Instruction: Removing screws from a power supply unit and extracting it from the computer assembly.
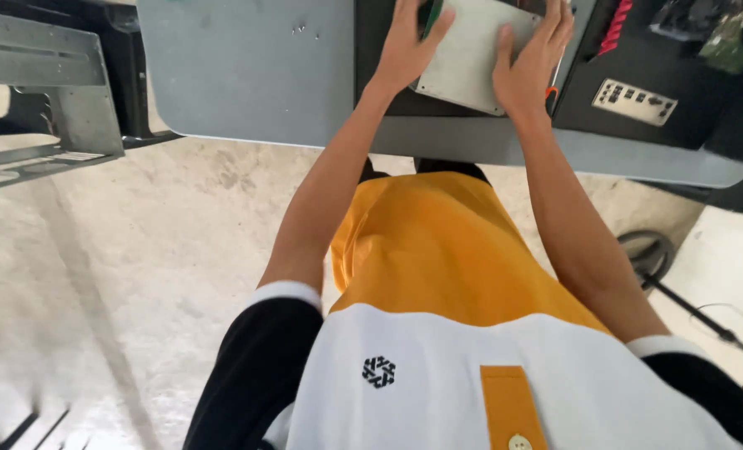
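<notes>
Gripping a flat grey metal panel (471, 58) at the top centre of the frame, both hands clasp its opposite edges: the left hand (406, 46) on its left side, the right hand (532, 60) on its right. The panel lies tilted on the grey table (246, 75), its long axis running from lower left toward upper right, over a black case (638, 67).

A single head-worn view looks steeply down the person's own chest — the white, black and orange shirt (438, 367) fills the near bottom of the frame. The grey flat surface (255, 67) lies at arm's reach along the top edge, the pale concrete floor (121, 275) far below — no second view.
</notes>
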